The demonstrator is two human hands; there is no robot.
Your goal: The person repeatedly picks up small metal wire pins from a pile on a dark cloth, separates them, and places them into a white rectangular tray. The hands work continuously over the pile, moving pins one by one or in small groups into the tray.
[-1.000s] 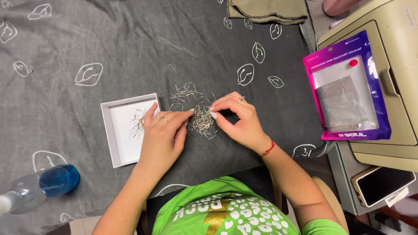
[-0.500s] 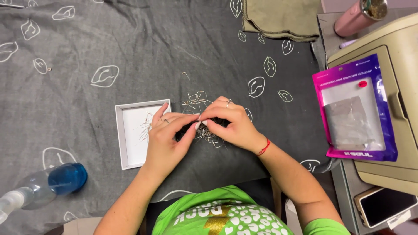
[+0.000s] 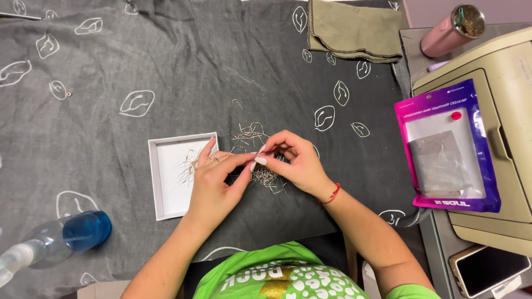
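Dark grey cloth (image 3: pixel 183 66) printed with white leaf outlines covers the work surface, wrinkled here and there. At its middle the left hand (image 3: pixel 213 185) and right hand (image 3: pixel 293 160) meet fingertip to fingertip, both pinched closed over a loose pile of thin metal pins (image 3: pixel 260 166); each seems to nip a pin or two between thumb and forefinger, though the pieces are too fine to tell exactly which. The pile lies directly under and between the fingers, with some strands spreading just beyond the right hand's knuckles. A ring sits on the left hand, and a red string bracelet (image 3: pixel 332 194) circles the right wrist.

Just beside the left hand, partly under its fingers, rests a shallow white box lid (image 3: pixel 166 191) holding a few more pins (a small sorted bunch, it looks like). Further out on that side, near the cloth's edge, lies a clear bottle with blue liquid (image 3: pixel 72 235).

Well beyond the right hand a purple packet (image 3: pixel 443 147) lies on a beige machine (image 3: pixel 499 99). A pink tumbler (image 3: pixel 451 30) and a folded olive cloth (image 3: pixel 354 27) sit further off.
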